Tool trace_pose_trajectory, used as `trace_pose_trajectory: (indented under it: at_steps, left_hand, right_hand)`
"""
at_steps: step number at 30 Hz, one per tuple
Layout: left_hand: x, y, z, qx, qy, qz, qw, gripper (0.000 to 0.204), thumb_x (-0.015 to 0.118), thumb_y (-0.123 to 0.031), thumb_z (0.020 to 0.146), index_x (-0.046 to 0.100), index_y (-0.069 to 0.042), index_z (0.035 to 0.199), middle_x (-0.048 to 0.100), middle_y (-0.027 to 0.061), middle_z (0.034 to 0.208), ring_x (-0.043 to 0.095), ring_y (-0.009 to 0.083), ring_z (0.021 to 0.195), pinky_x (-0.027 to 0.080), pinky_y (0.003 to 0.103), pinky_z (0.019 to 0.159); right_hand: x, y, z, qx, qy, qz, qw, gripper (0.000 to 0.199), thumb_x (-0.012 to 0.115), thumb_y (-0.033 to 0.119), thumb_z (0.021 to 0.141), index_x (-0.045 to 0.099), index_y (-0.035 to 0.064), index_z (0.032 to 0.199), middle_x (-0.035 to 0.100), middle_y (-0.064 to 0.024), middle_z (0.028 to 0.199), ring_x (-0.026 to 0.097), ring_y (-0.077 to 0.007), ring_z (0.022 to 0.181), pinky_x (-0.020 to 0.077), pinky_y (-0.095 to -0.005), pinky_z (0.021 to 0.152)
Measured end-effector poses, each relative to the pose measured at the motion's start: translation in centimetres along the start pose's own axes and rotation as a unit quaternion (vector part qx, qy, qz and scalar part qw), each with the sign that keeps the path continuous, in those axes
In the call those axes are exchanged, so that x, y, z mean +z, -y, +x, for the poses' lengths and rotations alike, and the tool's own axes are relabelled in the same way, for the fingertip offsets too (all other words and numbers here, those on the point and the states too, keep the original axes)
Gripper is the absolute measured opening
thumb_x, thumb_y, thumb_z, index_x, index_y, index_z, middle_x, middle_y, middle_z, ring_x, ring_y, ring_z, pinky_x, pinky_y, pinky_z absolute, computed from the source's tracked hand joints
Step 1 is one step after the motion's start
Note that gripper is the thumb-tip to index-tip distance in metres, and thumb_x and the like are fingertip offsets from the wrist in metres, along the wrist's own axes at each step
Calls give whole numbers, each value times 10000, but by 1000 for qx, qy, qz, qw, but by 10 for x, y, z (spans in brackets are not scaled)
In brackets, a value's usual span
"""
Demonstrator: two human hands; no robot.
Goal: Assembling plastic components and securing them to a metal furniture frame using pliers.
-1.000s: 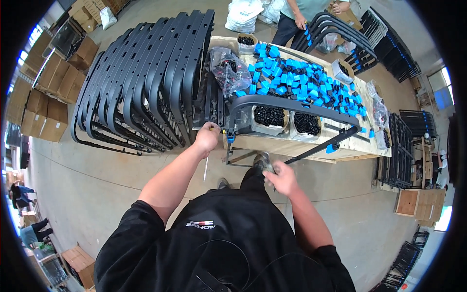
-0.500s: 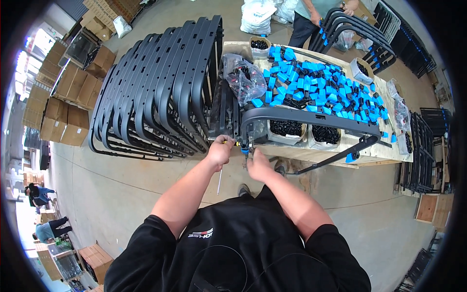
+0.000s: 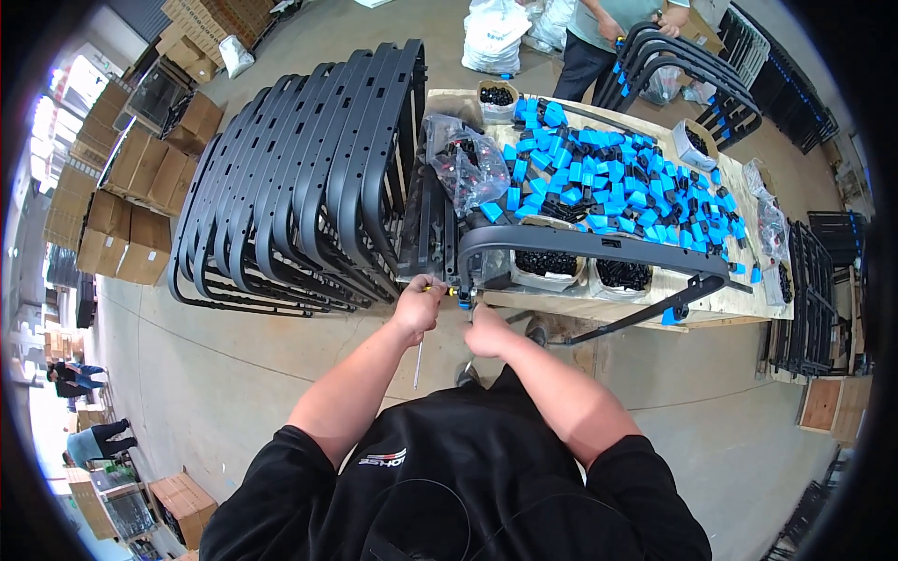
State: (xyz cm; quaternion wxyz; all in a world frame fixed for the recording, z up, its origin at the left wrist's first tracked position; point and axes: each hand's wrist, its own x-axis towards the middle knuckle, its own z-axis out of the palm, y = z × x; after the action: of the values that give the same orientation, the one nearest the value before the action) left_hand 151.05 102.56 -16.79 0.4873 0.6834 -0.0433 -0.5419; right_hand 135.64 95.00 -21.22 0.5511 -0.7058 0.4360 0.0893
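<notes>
Two bare hands reach forward: the left hand (image 3: 418, 309) has its fingers curled round a thin silver rod (image 3: 417, 367) pointing down, while the right hand (image 3: 488, 333) bends its fingers beside a blue fitting (image 3: 465, 303) (whether they pinch anything, I cannot tell). That fitting sits near the left end of a curved black frame (image 3: 580, 243) at the front of the desk (image 3: 739, 305). Behind its rail lies a heap of blue and black pieces (image 3: 599, 178); beyond the desk, another person (image 3: 582, 56) touches bent black tubes (image 3: 645, 61).
</notes>
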Motion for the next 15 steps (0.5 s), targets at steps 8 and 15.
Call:
trace_pose_trajectory:
  at_steps: [8, 15]
  left_hand:
    - [-7, 11, 3, 19, -13, -24, 999, 94, 586, -228, 1021, 563, -139, 1043, 481, -30, 721, 352, 73, 474, 237, 263, 387]
    - [-9, 16, 7, 50, -14, -14, 999, 103, 599, -240, 1024, 544, -161, 989, 430, -55, 666, 319, 53, 454, 232, 251, 389]
  right_hand:
    - [-28, 33, -18, 101, 218, 375, 895, 286, 554, 238, 966, 588, -45, 977, 667, -171, 787, 692, -337, 661, 587, -518, 564]
    - [-25, 48, -23, 130, 197, 326, 916, 266, 567, 174, 935, 572, -63, 1054, 665, -188, 806, 699, -362, 673, 573, -524, 558]
